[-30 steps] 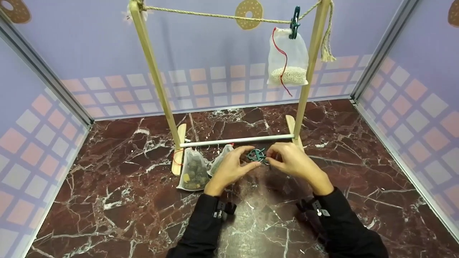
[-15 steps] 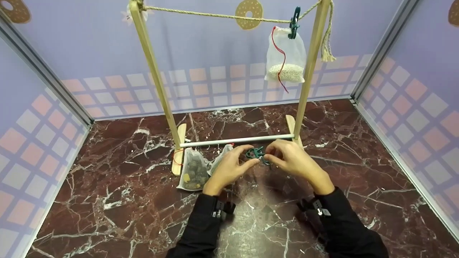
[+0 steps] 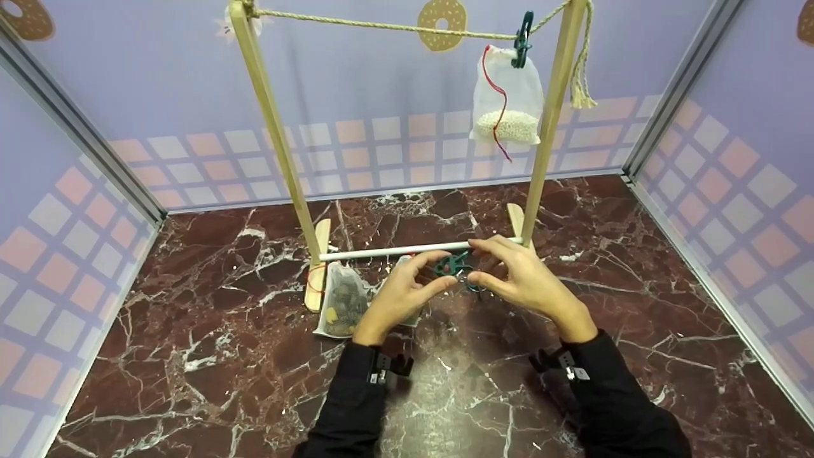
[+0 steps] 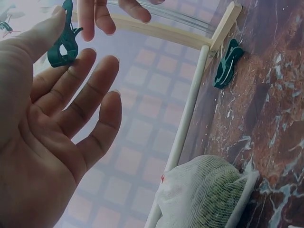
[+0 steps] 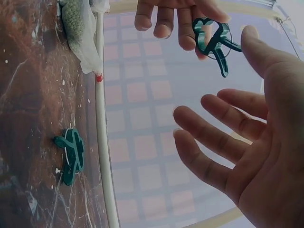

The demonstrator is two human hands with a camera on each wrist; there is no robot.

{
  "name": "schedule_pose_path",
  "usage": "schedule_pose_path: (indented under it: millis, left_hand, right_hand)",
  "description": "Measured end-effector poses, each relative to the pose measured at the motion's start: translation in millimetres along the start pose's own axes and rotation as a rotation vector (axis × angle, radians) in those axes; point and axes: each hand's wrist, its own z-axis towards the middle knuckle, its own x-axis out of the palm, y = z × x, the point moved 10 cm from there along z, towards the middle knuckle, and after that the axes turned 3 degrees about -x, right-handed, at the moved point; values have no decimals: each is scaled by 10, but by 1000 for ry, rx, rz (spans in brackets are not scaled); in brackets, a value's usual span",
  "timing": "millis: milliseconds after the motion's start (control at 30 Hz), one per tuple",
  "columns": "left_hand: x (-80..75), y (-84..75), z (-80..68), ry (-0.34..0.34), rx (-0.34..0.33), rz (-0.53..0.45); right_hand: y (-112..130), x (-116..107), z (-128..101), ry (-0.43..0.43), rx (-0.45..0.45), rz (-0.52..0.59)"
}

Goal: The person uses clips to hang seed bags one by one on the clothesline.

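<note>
Green clip (image 3: 453, 264) is held in the air between the two hands, in front of the white rod (image 3: 394, 250) in the head view.

Left hand (image 3: 400, 291): reaches inward, thumb toward the wearer, fingers arched on the far side. Its grip pinches the clip between thumb and fingers; the remaining fingers are loosely bent.

Right hand (image 3: 524, 280): faces the left, thumb and fingers spread, grip wide around a gap. Its thumb tip lies very close to the clip's handle; contact cannot be told.

Both forearms, in black sleeves (image 3: 348, 404), come in from the near edge.

Second clip (image 5: 72, 154): lies on the marbled surface (image 3: 210, 375) near the rod. Both wrist views show it plainly; in the head view only a small part shows by the right thumb.

Mesh bag with greenish contents (image 4: 209, 190): rests against the rod in the left wrist view, and is mostly hidden by the left hand in the head view.

Dark-filled bag (image 3: 344, 302): lies on the surface, left of the left hand.

Farther out, head view: pale-grain bag (image 3: 507, 95) with a red cord hangs from the rope (image 3: 381, 25) by a third clip (image 3: 522, 44), near the right wooden post (image 3: 552, 121).
</note>
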Motion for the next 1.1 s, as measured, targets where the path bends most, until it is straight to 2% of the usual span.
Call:
schedule_pose_path:
  millis: [200, 433, 700, 1100]
  left_hand:
    - [35, -25, -8, 24, 13, 17]
    - [51, -14, -19, 35, -13, -35]
    - [34, -20, -10, 11, -11, 12]
    - [15, -61, -5, -1, 14, 64]
  right_hand:
    - [36, -15, 4, -23, -35, 15]
    - [49, -18, 8, -44, -69, 32]
    - [56, -27, 4, -68, -55, 17]
    - [98, -87, 10, -139, -94, 24]
